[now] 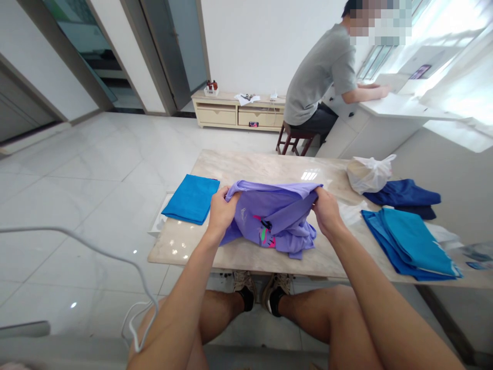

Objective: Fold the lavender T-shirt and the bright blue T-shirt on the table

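1. Since the purple garment (252, 205) sags and creases freely below its raised edge, we judge it light and soft, with little stiffness of its own.
2. Position: above the middle of the counter (250, 163). The raised edge spans both hands; the lower part is bunched in loose folds that appear to rest on the stone-look top.
3. Fingers: those of the left hand (221, 210) pinch one end of the raised edge, and those of the right hand (327, 209) pinch the other. Some fingertips are hidden by cloth, so we cannot tell how many bear on it.
4. Hold: we consider the two ends of that edge the best places, being far apart and keeping it fairly straight. A mid-edge hold would probably let both sides droop.
5. Force: a light pinch should do. Breakage seems no concern; we expect wrinkling and twisting instead, chiefly in the bunched part.
6. Surface: a pink, green and black print (266, 234) shows on the front. It may be slightly stiffer than the plain cloth; we cannot tell by eye. The counter looks smooth, so the fabric should slide easily.
7. Nearby: a folded blue cloth (192, 198) lies beyond the left hand; a blue-teal cloth stack (412, 239) lies well to the right.
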Demonstrator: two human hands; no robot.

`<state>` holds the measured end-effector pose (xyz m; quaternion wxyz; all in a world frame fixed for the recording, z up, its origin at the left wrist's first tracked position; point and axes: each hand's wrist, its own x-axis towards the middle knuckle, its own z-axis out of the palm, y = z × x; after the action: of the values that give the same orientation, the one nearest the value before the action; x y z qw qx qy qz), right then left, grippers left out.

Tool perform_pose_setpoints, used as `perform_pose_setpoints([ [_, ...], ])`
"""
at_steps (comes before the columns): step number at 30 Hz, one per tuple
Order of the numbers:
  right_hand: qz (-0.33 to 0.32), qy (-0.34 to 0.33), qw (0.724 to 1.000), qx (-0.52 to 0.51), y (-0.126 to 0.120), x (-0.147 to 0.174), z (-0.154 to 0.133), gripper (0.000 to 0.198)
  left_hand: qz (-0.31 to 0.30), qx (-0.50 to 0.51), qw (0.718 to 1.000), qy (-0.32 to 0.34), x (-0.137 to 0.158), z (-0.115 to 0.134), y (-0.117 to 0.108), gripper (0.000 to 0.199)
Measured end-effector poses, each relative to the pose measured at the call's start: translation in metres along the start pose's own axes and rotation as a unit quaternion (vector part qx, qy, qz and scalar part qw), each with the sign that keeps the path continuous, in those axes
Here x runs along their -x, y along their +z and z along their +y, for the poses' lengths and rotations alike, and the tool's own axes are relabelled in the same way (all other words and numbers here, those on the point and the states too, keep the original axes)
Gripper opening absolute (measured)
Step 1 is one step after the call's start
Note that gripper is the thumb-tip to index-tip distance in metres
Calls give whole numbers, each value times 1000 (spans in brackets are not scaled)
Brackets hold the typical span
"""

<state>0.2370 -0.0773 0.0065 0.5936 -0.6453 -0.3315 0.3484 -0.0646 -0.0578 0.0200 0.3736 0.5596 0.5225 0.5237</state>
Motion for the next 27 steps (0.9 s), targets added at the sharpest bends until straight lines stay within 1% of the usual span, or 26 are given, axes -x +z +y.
perform_pose_setpoints([
  [2, -12, -17, 1000, 4, -1, -1, 1, 44, -20, 3, 1000, -4, 1, 2, 0, 14],
  [3, -24, -26, 999, 8, -2, 0, 1, 45, -41, 6, 999, -8, 2, 3, -1, 13],
  [5, -58, -35, 997, 23, -2, 2, 0, 47, -109, 13, 994, -22, 4, 4, -1, 18],
  [7, -89, -35, 994, 45, -2, 7, -4, 55, -187, 19, 981, -37, 6, 5, -2, 28],
  [8, -100, -38, 993, 57, -2, 10, -7, 59, -215, 17, 976, -43, 7, 4, -1, 31],
  [9, -106, -44, 991, 69, -2, 13, -9, 60, -229, 12, 972, -48, 8, 4, -1, 34],
  [10, -106, -54, 990, 78, -2, 16, -12, 59, -229, 7, 972, -52, 8, 3, 0, 35],
  [11, -102, -63, 989, 84, -2, 18, -14, 57, -217, 5, 975, -54, 9, 3, 1, 36],
  [13, -79, -77, 990, 85, -3, 18, -16, 54, -172, 12, 984, -52, 8, 3, 2, 36],
  [16, -28, -84, 994, 60, -5, 13, -14, 55, -103, 38, 993, -44, 6, 6, 1, 36],
  [18, -16, -80, 996, 34, -7, 8, -10, 58, -77, 46, 995, -46, 6, 8, -1, 38],
  [20, -28, -69, 997, 18, -8, 5, -8, 62, -73, 51, 995, -54, 6, 11, -3, 41],
  [23, -72, -50, 996, 23, -7, 7, -9, 66, -89, 67, 992, -63, 8, 12, -3, 45],
  [27, -147, -24, 985, 83, -6, 18, -17, 71, -87, 85, 991, -49, 10, 13, -2, 45],
])
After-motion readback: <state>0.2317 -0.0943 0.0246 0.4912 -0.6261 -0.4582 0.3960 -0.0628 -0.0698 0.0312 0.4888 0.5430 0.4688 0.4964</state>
